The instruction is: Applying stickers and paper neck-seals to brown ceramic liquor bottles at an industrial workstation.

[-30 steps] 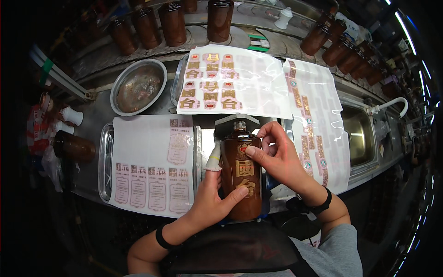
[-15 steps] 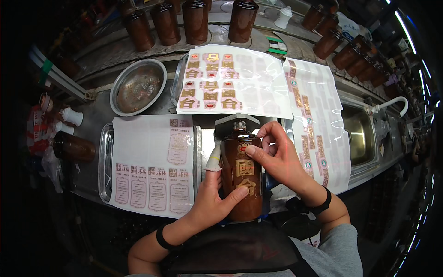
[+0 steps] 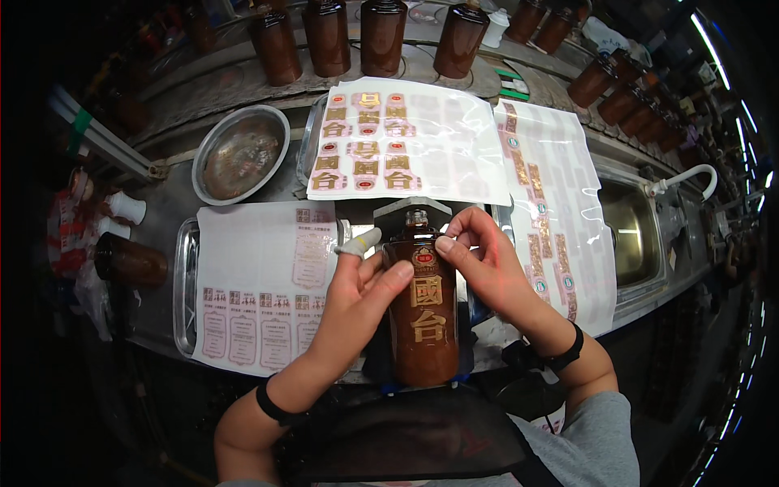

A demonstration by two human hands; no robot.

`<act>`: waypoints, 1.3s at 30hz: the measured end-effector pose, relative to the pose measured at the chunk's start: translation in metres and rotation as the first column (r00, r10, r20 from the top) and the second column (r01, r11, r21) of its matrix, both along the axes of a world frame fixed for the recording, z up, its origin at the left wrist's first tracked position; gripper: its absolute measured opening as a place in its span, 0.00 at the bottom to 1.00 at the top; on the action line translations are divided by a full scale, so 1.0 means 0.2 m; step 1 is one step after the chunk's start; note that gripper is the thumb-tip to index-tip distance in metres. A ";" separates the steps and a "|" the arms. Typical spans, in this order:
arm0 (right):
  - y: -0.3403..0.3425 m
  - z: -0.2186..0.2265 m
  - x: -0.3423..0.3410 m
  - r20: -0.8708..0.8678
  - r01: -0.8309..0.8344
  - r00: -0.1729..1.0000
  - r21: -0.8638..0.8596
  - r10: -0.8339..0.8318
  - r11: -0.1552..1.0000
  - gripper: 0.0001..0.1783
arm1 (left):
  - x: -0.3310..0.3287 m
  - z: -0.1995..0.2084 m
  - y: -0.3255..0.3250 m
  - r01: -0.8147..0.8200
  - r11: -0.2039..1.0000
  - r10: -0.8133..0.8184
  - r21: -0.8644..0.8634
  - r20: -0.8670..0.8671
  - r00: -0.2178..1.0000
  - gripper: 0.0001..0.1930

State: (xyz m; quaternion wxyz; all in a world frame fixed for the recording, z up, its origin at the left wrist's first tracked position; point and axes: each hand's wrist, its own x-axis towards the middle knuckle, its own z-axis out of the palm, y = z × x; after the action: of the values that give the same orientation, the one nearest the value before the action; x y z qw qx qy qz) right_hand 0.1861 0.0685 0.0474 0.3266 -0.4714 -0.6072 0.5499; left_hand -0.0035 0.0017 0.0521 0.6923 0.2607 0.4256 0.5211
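A brown glazed bottle with large gold characters and a small red emblem leans back in a dark holder in front of me. My left hand grips its left side, thumb on the upper front. Its index finger wears a white finger cot and sticks out to the left. My right hand holds the bottle's right shoulder, its thumb on the front beside the emblem and its index finger bent. Whether a thin film is between those fingers cannot be made out.
Sheets of gold-character labels, text labels and strip labels lie around the bottle. Farther off are a metal bowl, brown bottles on a conveyor, and a sink at right. Another bottle lies at left.
My left thumb has moved up from the lower character to near the emblem. The right hand has shifted slightly toward the bottle's shoulder. The bottles on the conveyor have moved right.
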 end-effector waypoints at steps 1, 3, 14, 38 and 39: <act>0.00 0.00 0.00 -0.007 0.002 1.000 -0.026 -0.002 1.000 0.15 | 0.00 0.02 0.03 -0.015 0.999 0.015 -0.047 0.000 1.000 0.27; 0.00 0.00 0.00 -0.017 0.005 1.000 -0.050 -0.006 0.999 0.15 | 0.01 0.03 0.08 -0.015 0.998 0.012 -0.054 -0.060 0.998 0.27; 0.02 -0.01 -0.01 0.011 -0.001 1.000 -0.014 0.002 1.000 0.18 | 0.04 -0.02 0.09 -0.016 1.000 0.012 -0.025 -0.167 0.986 0.25; -0.02 -0.03 -0.01 -0.111 0.011 0.994 -0.070 -0.019 0.997 0.17 | 0.06 -0.05 0.11 -0.066 0.998 0.061 -0.023 -0.161 0.985 0.25; -0.02 -0.03 -0.01 -0.111 0.012 0.994 -0.070 -0.020 0.997 0.17 | 0.06 -0.05 0.11 -0.062 0.998 0.056 -0.028 -0.176 0.983 0.25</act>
State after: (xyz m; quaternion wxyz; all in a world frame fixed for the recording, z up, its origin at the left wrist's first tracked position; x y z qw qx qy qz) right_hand 0.1841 0.0652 0.0412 0.3479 -0.4559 -0.5647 0.5935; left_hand 0.0086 0.0238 0.0427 0.6407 0.2811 0.5008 0.5095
